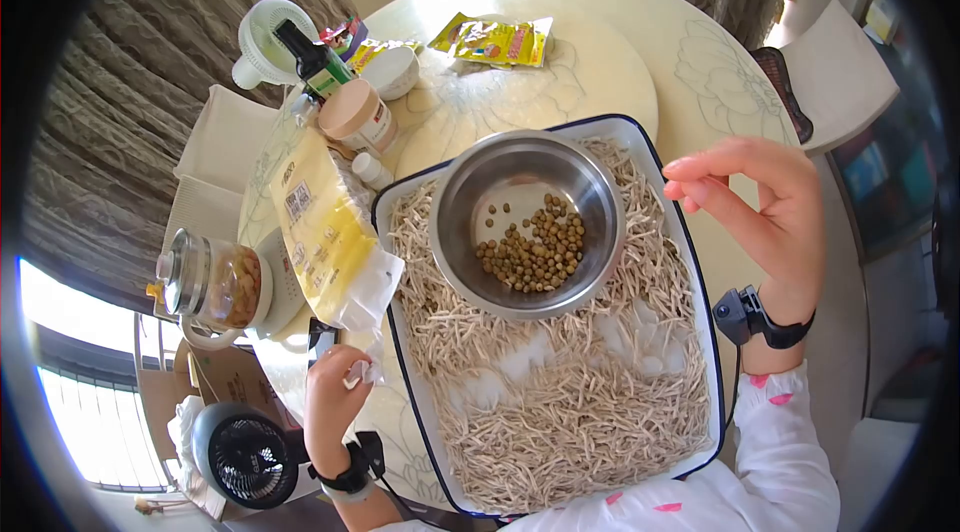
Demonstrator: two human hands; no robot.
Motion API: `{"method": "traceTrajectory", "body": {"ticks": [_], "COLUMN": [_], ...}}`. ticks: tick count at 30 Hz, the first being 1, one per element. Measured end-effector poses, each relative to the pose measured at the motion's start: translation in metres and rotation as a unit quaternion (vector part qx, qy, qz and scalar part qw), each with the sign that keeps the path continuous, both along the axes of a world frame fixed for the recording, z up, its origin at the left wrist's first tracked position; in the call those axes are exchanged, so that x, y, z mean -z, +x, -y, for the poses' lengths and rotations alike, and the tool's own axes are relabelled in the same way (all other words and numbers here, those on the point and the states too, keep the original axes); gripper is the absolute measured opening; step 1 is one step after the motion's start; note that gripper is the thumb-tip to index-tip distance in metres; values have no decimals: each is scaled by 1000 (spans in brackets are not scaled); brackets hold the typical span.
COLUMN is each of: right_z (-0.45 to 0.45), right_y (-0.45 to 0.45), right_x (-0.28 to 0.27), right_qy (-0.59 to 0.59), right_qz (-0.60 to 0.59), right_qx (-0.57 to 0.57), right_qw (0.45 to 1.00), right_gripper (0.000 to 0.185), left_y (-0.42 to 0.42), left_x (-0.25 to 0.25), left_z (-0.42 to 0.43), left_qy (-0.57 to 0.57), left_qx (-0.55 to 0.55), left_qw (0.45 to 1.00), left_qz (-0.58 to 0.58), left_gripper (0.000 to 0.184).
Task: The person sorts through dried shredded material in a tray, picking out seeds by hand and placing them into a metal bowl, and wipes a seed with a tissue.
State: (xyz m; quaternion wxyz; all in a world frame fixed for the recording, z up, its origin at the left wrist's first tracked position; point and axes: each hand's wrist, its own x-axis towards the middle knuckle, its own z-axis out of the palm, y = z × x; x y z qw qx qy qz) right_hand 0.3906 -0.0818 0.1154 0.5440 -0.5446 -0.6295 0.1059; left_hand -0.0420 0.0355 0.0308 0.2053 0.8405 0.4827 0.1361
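My right hand (765, 202) is raised beyond the right rim of a white, dark-edged tray (715, 382), thumb and fingertips brought together. Anything between those fingertips is too small to make out. My left hand (335, 392) is closed at the tray's left side, pinching a bit of translucent white plastic at the lower end of a yellow plastic bag (335, 242). Whether that plastic is part of the bag is unclear. A steel bowl (455, 202) rests on the tray's far part, with small round brownish-green peppercorn-like balls (540, 247) inside. Pale, thin dried strips (580, 442) cover much of the tray.
A glass teapot (225, 282) and a small black fan (250, 457) stand to the left. Farther back are a pink-lidded tub (357, 117), a dark bottle (315, 62), a white bowl (392, 72) and yellow packets (492, 40). Chairs surround the round table (690, 62).
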Motion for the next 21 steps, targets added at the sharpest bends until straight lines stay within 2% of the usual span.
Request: {"method": "traceTrajectory", "body": {"ticks": [2, 5, 7, 9, 13, 14, 17, 18, 21], "right_z": [2, 4, 7, 11, 15, 15, 16, 16, 17], "right_y": [1, 7, 12, 14, 18, 19, 24, 26, 31], "right_x": [0, -1, 2, 4, 4, 4, 1, 1, 1], "right_qy": [-21, -26, -6, 3, 15, 17, 37, 37, 23], "right_qz": [43, 114, 139, 124, 124, 127, 172, 175, 185], "right_qx": [-1, -9, -17, -15, -20, -19, -20, -23, -30], "right_qw": [999, 993, 990, 992, 992, 992, 984, 984, 982], "right_gripper": [12, 11, 10, 12, 15, 15, 16, 17, 18], "left_y": [0, 9, 16, 22, 11, 21, 19, 17, 13], "left_x": [13, 26, 30, 30, 67, 64, 81, 80, 72], "left_z": [-6, -14, -17, -20, -44, -39, -41, -38, -27], "left_qy": [-2, -52, -38, -24, 18, 38, 29, -30, -5], "left_qx": [33, 42, 18, -14, 12, 3, 5, -45, -7], "left_qw": [998, 997, 999, 998, 999, 999, 998, 997, 1000], "left_qz": [-49, -39, -34, -51, -42, -34, 56, 63, 17], "left_gripper": [21, 24, 27, 27, 25, 20, 20, 27, 35]}}
